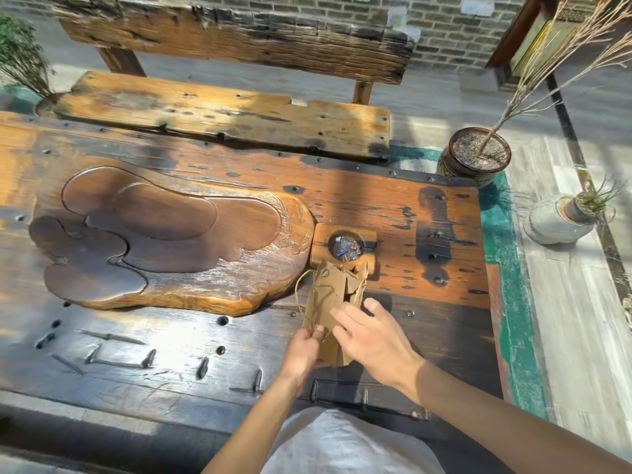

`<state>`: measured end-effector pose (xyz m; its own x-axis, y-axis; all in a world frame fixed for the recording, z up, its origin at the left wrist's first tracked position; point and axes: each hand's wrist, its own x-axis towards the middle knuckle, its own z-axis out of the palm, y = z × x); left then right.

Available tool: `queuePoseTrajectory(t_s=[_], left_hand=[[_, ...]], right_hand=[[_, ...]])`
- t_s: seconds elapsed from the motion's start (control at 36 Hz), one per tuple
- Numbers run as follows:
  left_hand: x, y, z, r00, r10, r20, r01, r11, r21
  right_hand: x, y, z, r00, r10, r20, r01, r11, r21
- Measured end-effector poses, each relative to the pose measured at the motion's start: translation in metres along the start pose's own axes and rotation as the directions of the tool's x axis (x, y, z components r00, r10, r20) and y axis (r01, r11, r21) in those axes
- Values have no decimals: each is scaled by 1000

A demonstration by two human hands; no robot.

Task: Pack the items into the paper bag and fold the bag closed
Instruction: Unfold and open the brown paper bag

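Note:
A brown paper bag [328,295] lies on the dark wooden table [171,354], its crumpled open mouth pointing away from me and a thin cord handle looping out on its left. My left hand [304,350] pinches the bag's near left edge between thumb and fingers. My right hand [372,336] rests flat on the bag's near right part, fingers spread and pointing left. What the bag holds is hidden.
A large carved wooden tea tray [164,234] fills the table's left-centre. A small wooden block with a round ashtray [345,248] sits just beyond the bag. A wooden bench [222,114] stands behind the table. Two plant pots [475,159] [557,224] stand on the floor at right.

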<state>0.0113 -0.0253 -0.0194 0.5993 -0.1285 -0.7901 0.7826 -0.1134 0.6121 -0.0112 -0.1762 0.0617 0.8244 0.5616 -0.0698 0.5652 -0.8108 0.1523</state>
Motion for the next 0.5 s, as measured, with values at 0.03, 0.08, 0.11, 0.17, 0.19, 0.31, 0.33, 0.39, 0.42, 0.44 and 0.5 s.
queuePoseTrajectory(t_s=[0.03,0.08,0.11,0.17,0.19,0.31,0.33,0.39,0.42,0.44,0.5], left_hand=[[1,1,0,1000,-2,-6,2,1000,11],[1,3,-1,1000,-6,-18,7,1000,31],[2,3,-2,1000,-7,-20,8,999,36],[2,4,-3,1000,-9,-20,10,999,45],[2,4,-4,1000,-12,-18,13,999,51],[1,4,-7,1000,7,-15,-6,996,85],[1,3,-8,1000,18,-20,-16,994,104],[1,3,-8,999,38,-24,-34,987,154],[3,1,-9,999,44,-26,-39,982,185],[5,-1,-10,998,50,-26,-43,975,220],[8,-5,-11,997,69,-18,-62,961,270]], right_hand=[[0,0,-5,1000,8,-5,-8,1000,-8],[2,1,-11,1000,2,-9,-2,999,-32],[3,2,-12,1000,-12,12,13,998,-67],[4,1,-13,993,-36,110,47,993,-104],[5,2,-13,984,-33,176,54,992,-117],[6,8,-16,924,27,381,31,989,-147],[7,10,-18,916,26,400,36,989,-146],[11,15,-20,901,1,435,71,986,-148],[14,17,-20,894,-15,448,88,986,-143],[16,19,-16,883,-23,469,95,987,-131],[23,22,-7,854,-31,519,88,992,-86]])
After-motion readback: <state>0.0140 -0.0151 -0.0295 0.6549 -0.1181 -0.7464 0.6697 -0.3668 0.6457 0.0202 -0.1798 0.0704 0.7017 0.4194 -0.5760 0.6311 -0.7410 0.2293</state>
